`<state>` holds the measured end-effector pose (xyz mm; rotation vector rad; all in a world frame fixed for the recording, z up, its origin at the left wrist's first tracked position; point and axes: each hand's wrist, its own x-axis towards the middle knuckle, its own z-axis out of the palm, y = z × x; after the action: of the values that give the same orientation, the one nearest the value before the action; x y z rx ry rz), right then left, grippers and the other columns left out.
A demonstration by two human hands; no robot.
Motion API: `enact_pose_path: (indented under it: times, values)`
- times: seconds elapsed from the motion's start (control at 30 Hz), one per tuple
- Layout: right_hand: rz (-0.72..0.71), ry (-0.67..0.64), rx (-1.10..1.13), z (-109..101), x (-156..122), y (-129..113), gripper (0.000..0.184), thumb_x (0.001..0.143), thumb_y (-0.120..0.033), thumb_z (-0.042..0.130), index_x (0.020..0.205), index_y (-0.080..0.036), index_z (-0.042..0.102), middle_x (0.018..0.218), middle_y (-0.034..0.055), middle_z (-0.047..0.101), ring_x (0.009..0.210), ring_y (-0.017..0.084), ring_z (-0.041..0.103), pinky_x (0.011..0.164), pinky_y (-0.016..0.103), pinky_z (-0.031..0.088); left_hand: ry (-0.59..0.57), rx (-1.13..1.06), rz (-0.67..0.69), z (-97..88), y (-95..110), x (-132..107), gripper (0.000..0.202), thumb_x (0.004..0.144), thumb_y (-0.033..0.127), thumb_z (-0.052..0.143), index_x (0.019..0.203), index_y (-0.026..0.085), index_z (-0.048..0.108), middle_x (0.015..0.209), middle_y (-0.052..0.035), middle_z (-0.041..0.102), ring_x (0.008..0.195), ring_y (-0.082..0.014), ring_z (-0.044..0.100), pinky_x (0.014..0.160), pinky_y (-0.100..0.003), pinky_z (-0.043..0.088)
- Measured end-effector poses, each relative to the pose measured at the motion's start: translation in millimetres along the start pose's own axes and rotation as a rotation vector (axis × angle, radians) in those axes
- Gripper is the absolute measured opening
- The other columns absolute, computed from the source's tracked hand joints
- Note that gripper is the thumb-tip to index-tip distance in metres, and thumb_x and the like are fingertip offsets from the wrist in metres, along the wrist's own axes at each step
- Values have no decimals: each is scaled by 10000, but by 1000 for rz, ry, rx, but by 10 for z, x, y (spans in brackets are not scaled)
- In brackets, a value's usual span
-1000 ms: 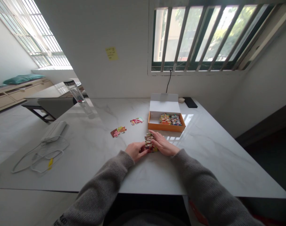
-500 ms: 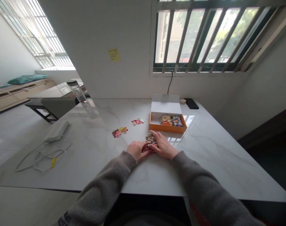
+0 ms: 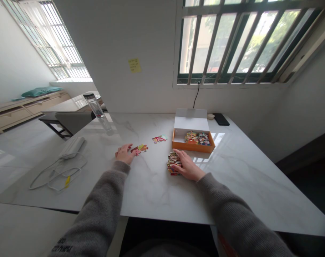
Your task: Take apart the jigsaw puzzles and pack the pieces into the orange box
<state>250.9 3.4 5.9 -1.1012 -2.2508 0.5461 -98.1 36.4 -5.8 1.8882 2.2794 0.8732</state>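
My right hand (image 3: 189, 167) holds a tight row of jigsaw puzzle pieces (image 3: 171, 163) standing on the table, its fingers over the far end and its thumb on the near side. Over to the left, my left hand (image 3: 123, 154) is low over the table with thumb and fingers apart, at the left edge of a few joined puzzle pieces (image 3: 142, 148) in brown, yellow and pink. A second small group of puzzle pieces (image 3: 159, 139), red and white, lies flat farther back. Behind the row stands an orange box (image 3: 189, 146) with its white lid up and more pieces inside.
A clear bottle (image 3: 95, 105) stands at the table's back left. A white power bank-like block (image 3: 74, 147) lies at the left with a looped white cable (image 3: 59, 168). A black phone (image 3: 221, 119) lies at the back right, beside a small white case (image 3: 210, 116).
My left hand has let go of the row of puzzle pieces and moved left to the brown and yellow pieces. My right hand stays on the row. The view has shifted slightly.
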Motion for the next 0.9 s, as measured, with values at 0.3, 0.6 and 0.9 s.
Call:
enact_pose_path:
  times: [0.3, 0.6, 0.9]
  values:
    - [24, -17, 43, -27, 3, -19, 695, 890, -446, 608, 1470, -201, 315, 1307, 149, 498, 1263, 297, 470, 1088, 473, 379, -17, -161, 133, -34, -16, 20, 359, 771, 401, 676, 1076, 211, 683, 976, -114, 656, 946, -303, 592, 916, -463, 411]
    - [21, -10, 64, -26, 5, 0, 697, 882, -443, 618, 1473, -223, 322, 1313, 144, 497, 1267, 300, 470, 1082, 491, 383, -423, -991, 169, -66, 578, -370, 411, 702, 524, 758, 757, 175, 547, 735, -24, 638, 671, -155, 582, 672, -301, 480]
    - [15, -3, 60, -41, 2, -24, 678, 871, -404, 632, 1451, -202, 343, 1320, 150, 496, 1278, 295, 462, 1087, 479, 381, -486, -701, 671, 149, 1204, -1006, 106, 889, 287, 593, 888, 186, 626, 803, -25, 641, 706, -138, 587, 741, -292, 495]
